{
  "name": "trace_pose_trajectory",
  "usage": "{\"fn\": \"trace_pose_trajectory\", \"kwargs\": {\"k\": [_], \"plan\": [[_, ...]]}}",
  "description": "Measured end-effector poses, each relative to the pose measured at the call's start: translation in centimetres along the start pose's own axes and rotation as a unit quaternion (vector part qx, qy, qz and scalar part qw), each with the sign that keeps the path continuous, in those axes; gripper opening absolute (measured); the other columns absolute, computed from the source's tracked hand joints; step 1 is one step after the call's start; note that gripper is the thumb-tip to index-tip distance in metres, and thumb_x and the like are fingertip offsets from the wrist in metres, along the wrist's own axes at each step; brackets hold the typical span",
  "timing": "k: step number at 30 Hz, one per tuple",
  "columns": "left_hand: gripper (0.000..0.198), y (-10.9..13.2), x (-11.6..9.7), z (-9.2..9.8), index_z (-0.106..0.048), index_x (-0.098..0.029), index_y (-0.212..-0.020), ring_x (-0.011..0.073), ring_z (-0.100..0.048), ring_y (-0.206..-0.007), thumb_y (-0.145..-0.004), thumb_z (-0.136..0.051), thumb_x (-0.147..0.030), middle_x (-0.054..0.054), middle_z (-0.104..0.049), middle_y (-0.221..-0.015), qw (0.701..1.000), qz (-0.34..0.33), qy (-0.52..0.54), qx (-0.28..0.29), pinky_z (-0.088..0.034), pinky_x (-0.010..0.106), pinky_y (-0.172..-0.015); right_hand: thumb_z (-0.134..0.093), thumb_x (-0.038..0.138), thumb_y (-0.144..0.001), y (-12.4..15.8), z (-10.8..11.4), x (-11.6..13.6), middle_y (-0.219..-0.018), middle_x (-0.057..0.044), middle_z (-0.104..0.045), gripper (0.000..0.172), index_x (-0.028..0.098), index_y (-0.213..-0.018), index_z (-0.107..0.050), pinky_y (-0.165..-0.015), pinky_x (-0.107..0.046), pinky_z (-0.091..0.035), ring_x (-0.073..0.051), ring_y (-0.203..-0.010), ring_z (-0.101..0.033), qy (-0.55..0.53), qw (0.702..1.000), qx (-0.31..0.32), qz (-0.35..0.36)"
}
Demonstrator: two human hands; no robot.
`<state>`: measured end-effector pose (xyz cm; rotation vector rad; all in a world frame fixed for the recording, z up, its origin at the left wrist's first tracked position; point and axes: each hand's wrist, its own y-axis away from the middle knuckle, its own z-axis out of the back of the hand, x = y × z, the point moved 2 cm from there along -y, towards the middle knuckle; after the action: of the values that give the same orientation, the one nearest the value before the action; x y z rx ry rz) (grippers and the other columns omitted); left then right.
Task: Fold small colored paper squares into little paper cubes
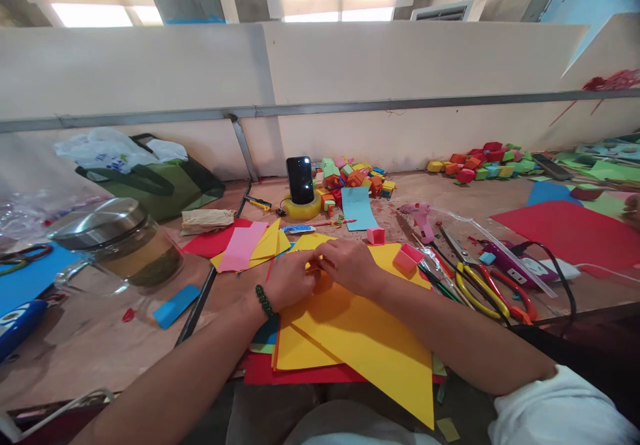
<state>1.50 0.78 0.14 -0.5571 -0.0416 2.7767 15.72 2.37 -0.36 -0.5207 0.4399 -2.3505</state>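
Observation:
My left hand (pixel 293 277), with a dark green bead bracelet (pixel 264 300) at the wrist, and my right hand (pixel 350 265) meet over a stack of yellow paper sheets (pixel 370 338). Fingers of both hands are bent and pinched together at one spot. Whatever they pinch is mostly covered by the fingers; a small yellow-orange bit shows there. Beyond the right hand stand two pink paper boxes, a small one (pixel 376 236) and a larger one (pixel 407 258). Left of the hands lie a pink paper strip (pixel 243 246) and yellow paper pieces (pixel 267 245).
A phone (pixel 300 180) leans upright in a yellow tape roll (pixel 303 208), beside heaped paper cubes (pixel 356 178). At right are a pink glue gun (pixel 423 222), scissors (pixel 483 288) and a purple power strip (pixel 525 264). A glass jar (pixel 123 245) and green bag (pixel 150 182) stand left.

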Motion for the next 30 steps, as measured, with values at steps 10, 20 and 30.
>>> {"fn": "trace_pose_trajectory", "kwargs": {"k": [10, 20, 30], "plan": [[0.022, 0.0, 0.9, -0.2, -0.066, -0.021, -0.094, 0.0239, -0.066, -0.084, -0.078, -0.05, -0.024, 0.007, -0.072, -0.093, 0.999, 0.005, -0.01, -0.052, -0.044, 0.029, -0.069, -0.067, 0.028, -0.073, -0.4, 1.6, -2.7, -0.086, -0.003, -0.071, 0.041, 0.021, -0.112, -0.056, -0.07, -0.031, -0.05, -0.02, -0.081, -0.068, -0.265, 0.951, -0.043, -0.156], [0.024, -0.3, 1.3, -0.4, -0.053, -0.02, -0.099, 0.0125, -0.057, -0.062, -0.075, -0.053, -0.024, 0.001, -0.066, -0.091, 0.979, 0.012, 0.176, -0.1, -0.045, 0.026, -0.061, -0.059, 0.011, -0.073, -0.2, 1.4, -2.1, -0.097, -0.004, -0.067, 0.057, 0.023, -0.127, -0.047, -0.083, -0.034, -0.053, -0.019, -0.092, -0.065, -0.243, 0.959, -0.143, -0.026], [0.016, -0.4, 1.2, -1.3, -0.067, -0.017, -0.082, 0.0119, -0.054, -0.057, -0.075, -0.054, -0.022, 0.002, -0.068, -0.075, 0.972, -0.039, 0.212, -0.09, -0.041, 0.022, -0.052, -0.052, 0.01, -0.08, 0.2, 0.6, -1.1, -0.111, -0.006, -0.056, 0.059, 0.029, -0.135, -0.043, -0.076, -0.03, -0.056, -0.015, -0.089, -0.063, -0.306, 0.944, -0.105, 0.072]]}}
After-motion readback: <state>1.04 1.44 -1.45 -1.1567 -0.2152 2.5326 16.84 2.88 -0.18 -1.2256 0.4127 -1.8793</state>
